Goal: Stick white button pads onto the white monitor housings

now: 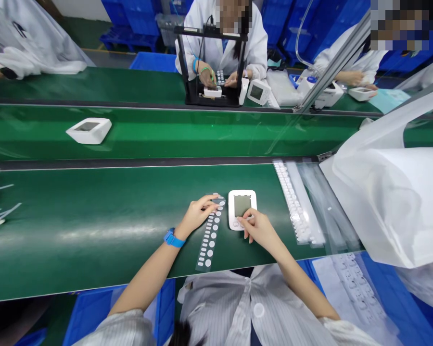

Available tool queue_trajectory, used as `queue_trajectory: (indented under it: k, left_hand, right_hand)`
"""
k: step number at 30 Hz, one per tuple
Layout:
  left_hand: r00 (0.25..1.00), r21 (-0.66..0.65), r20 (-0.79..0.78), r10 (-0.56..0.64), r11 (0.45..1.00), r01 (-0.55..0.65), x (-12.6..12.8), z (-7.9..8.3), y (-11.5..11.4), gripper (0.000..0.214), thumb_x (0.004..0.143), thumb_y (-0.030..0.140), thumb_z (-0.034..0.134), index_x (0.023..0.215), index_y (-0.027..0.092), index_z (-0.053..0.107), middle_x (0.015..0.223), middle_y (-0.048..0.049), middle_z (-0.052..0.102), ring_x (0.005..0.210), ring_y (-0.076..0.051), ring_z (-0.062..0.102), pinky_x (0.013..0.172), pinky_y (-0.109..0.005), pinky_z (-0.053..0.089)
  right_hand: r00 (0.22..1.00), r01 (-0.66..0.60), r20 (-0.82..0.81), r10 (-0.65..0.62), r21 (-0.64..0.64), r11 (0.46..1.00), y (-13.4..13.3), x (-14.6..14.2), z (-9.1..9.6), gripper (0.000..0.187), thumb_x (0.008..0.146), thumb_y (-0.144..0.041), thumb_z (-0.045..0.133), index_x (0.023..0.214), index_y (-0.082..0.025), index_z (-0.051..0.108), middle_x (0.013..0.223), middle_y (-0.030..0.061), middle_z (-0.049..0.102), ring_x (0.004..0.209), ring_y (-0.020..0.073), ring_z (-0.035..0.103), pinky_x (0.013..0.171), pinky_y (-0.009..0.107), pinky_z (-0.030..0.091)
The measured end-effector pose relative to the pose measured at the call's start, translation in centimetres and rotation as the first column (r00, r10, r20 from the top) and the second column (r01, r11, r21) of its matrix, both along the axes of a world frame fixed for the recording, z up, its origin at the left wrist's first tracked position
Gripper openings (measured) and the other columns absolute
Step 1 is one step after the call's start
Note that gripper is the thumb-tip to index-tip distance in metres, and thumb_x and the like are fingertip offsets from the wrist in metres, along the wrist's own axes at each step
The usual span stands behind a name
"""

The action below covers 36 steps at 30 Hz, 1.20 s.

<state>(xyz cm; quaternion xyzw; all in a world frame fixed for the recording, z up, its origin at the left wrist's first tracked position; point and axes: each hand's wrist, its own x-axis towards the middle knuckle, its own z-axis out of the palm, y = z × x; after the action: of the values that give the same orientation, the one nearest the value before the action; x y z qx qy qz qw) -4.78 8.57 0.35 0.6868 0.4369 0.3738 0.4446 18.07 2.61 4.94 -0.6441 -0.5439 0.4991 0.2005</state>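
Our green counter (pixel 94 230) runs from left to right, with a conveyor belt (pixel 202 134) behind its far edge. A large white plastic bag (pixel 393 206) lies over the right end, and long strips of white pads (pixel 296 206) lie just beside it. Near the middle, towards the near edge, a white monitor housing with a grey screen (pixel 242 207) lies flat. Our right hand (pixel 260 229) touches its lower edge with the fingertips drawn together; we cannot tell if they hold anything. Just to the left lies a clear sticker strip (pixel 210 238) of white dots, and our left hand (pixel 197 216) pinches its far end.
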Motion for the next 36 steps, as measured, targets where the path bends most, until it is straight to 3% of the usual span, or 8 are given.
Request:
queue_trajectory:
  k: [8, 11, 14, 17, 20, 24, 28, 36]
  left_hand:
    - [0.989, -0.201, 0.151, 0.010, 0.979, 0.021, 0.3, 0.1, 0.0, 0.040, 0.086, 0.033, 0.061, 0.123, 0.017, 0.058, 0.084, -0.0039, 0.076, 0.074, -0.018, 0.074, 0.072, -0.027, 0.059]
    - [0.962, -0.344, 0.270, -0.034, 0.930, 0.129, 0.5, 0.4, 0.0, 0.046, 0.085, 0.035, 0.062, 0.126, 0.017, 0.054, 0.095, -0.0084, 0.076, 0.075, -0.019, 0.074, 0.068, -0.026, 0.059]
    - [0.918, -0.438, 0.376, -0.124, 0.850, 0.294, 0.5, 0.6, 0.1, 0.055, 0.077, 0.032, 0.071, 0.127, 0.017, 0.052, 0.117, -0.0147, 0.069, 0.081, -0.020, 0.074, 0.067, -0.026, 0.058]
    - [0.898, -0.457, 0.418, -0.140, 0.822, 0.341, 0.6, 0.7, -0.1, 0.061, 0.072, 0.028, 0.077, 0.126, 0.017, 0.052, 0.124, -0.0164, 0.065, 0.088, -0.021, 0.073, 0.074, -0.028, 0.058]
    - [0.920, -0.464, 0.384, -0.085, 0.843, 0.272, 0.8, 0.6, -0.3, 0.049, 0.072, 0.031, 0.078, 0.114, 0.014, 0.059, 0.114, -0.0144, 0.070, 0.095, -0.023, 0.071, 0.083, -0.033, 0.056]
    - [0.942, -0.449, 0.336, -0.011, 0.877, 0.170, 1.0, 0.3, -0.5, 0.035, 0.071, 0.037, 0.077, 0.093, 0.014, 0.063, 0.100, -0.0103, 0.075, 0.096, -0.024, 0.071, 0.088, -0.038, 0.054]
    - [0.952, -0.433, 0.307, 0.008, 0.891, 0.132, 1.1, -0.1, -0.6, 0.033, 0.072, 0.040, 0.076, 0.088, 0.014, 0.063, 0.087, -0.0060, 0.077, 0.088, -0.023, 0.072, 0.084, -0.035, 0.055]
    - [0.970, -0.364, 0.238, -0.041, 0.922, 0.128, 0.9, 0.0, -0.8, 0.026, 0.082, 0.041, 0.066, 0.087, 0.015, 0.067, 0.079, -0.0031, 0.075, 0.078, -0.018, 0.072, 0.073, -0.027, 0.057]
  right_hand:
    - [0.987, -0.017, 0.158, 0.012, 0.032, 0.999, -0.2, -0.6, -1.0, 0.027, 0.083, -0.042, 0.061, 0.076, -0.025, 0.041, 0.041, -0.0096, 0.055, 0.028, 0.0111, 0.047, 0.036, 0.020, 0.033]
    - [0.998, -0.038, 0.058, 0.036, 0.040, 0.998, 0.0, -0.6, -0.7, 0.023, 0.085, -0.042, 0.059, 0.079, -0.024, 0.045, 0.045, -0.0087, 0.056, 0.029, 0.0110, 0.046, 0.034, 0.020, 0.033]
    - [0.999, 0.026, -0.051, -0.015, 0.234, 0.972, 0.2, -1.2, -0.4, 0.017, 0.088, -0.040, 0.056, 0.087, -0.023, 0.052, 0.060, -0.0041, 0.062, 0.041, 0.0119, 0.054, 0.042, 0.022, 0.042]
    - [1.000, 0.020, -0.017, -0.013, 0.528, 0.849, 0.6, -2.4, -0.7, 0.013, 0.092, -0.033, 0.053, 0.089, -0.022, 0.060, 0.080, 0.0029, 0.065, 0.067, 0.0149, 0.063, 0.063, 0.027, 0.052]
    - [0.998, -0.056, 0.023, 0.056, 0.708, 0.704, 1.1, -3.5, -1.8, 0.015, 0.094, -0.025, 0.051, 0.090, -0.022, 0.065, 0.095, 0.0067, 0.062, 0.084, 0.0171, 0.062, 0.076, 0.031, 0.052]
    - [0.998, -0.054, 0.054, 0.017, 0.806, 0.589, 1.6, -4.0, -3.1, 0.014, 0.093, -0.020, 0.053, 0.093, -0.022, 0.068, 0.100, 0.0078, 0.058, 0.076, 0.0154, 0.057, 0.071, 0.033, 0.052]
    - [0.995, -0.085, 0.103, -0.007, 0.855, 0.512, 1.8, -4.0, -3.4, 0.017, 0.090, -0.017, 0.056, 0.094, -0.025, 0.070, 0.102, 0.0077, 0.060, 0.080, 0.0176, 0.055, 0.067, 0.034, 0.051]
    - [1.000, 0.000, -0.005, 0.007, 0.824, 0.567, 2.3, -4.4, -2.8, 0.017, 0.090, -0.019, 0.058, 0.090, -0.026, 0.073, 0.094, 0.0062, 0.062, 0.084, 0.0188, 0.058, 0.068, 0.034, 0.052]
